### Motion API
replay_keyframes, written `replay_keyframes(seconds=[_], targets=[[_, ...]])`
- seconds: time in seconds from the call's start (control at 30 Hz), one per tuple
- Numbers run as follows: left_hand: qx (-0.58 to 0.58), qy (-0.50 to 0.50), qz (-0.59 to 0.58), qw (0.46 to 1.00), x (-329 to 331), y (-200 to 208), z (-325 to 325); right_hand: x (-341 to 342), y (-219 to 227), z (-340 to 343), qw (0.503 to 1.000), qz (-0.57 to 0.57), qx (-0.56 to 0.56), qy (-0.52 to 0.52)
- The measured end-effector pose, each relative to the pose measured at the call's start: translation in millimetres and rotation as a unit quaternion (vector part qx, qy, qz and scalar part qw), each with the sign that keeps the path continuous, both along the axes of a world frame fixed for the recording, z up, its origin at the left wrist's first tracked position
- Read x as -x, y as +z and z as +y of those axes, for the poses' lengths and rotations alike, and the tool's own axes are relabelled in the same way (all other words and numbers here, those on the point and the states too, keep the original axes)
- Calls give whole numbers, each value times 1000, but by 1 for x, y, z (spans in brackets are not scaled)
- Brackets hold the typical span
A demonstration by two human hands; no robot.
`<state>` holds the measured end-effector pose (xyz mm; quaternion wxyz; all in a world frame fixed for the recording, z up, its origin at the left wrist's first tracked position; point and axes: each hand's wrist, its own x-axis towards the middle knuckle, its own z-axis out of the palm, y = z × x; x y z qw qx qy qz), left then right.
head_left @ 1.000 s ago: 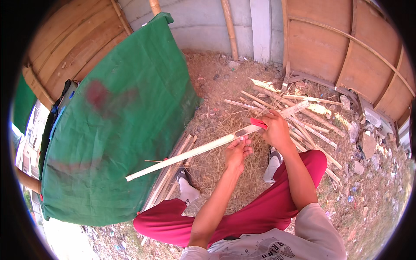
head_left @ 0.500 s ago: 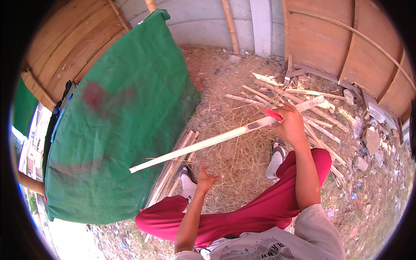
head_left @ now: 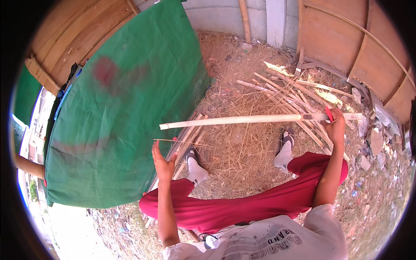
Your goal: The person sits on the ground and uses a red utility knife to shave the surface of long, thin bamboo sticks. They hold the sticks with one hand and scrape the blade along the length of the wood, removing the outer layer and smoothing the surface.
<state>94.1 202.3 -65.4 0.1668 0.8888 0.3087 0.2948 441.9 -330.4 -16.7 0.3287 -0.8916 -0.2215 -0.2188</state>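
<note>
My right hand (head_left: 336,128) is closed around the right end of a long, pale bamboo strip (head_left: 234,120), together with a red-handled knife (head_left: 329,114). The knife's blade lies along the strip, just left of my fingers. The strip runs almost level across in front of me, its far left end over the edge of the green sheet. Below that left end, my left hand (head_left: 164,164) is raised with its fingers spread and nothing in it. A thin sliver (head_left: 184,141) passes by its fingertips; whether they touch it I cannot tell.
Split bamboo pieces (head_left: 299,102) lie heaped at the right; more strips (head_left: 200,130) lie beside my left foot. Straw shavings (head_left: 242,147) cover the ground between my feet. A green sheet (head_left: 125,108) stands at the left. Rubble (head_left: 376,141) lines the wooden panel wall (head_left: 333,39).
The strip has swung from slanted to nearly level, with my right hand moving right. My left hand has moved left and up, toward the strip's left end. The view has shifted slightly.
</note>
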Motion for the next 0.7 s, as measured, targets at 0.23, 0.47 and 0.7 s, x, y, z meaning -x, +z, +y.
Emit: replay_keyframes(seconds=[0.23, 0.47, 0.7], targets=[[382, 41, -188, 904, 17, 10, 66, -3, -10, -23, 987, 155, -35, -8], [397, -62, -327, 855, 25, 24, 56, -19, -30, -6, 975, 210, -63, 37], [426, -31, -339, 838, 24, 32, 36, -27, -47, -3, 982, 175, -57, 46]])
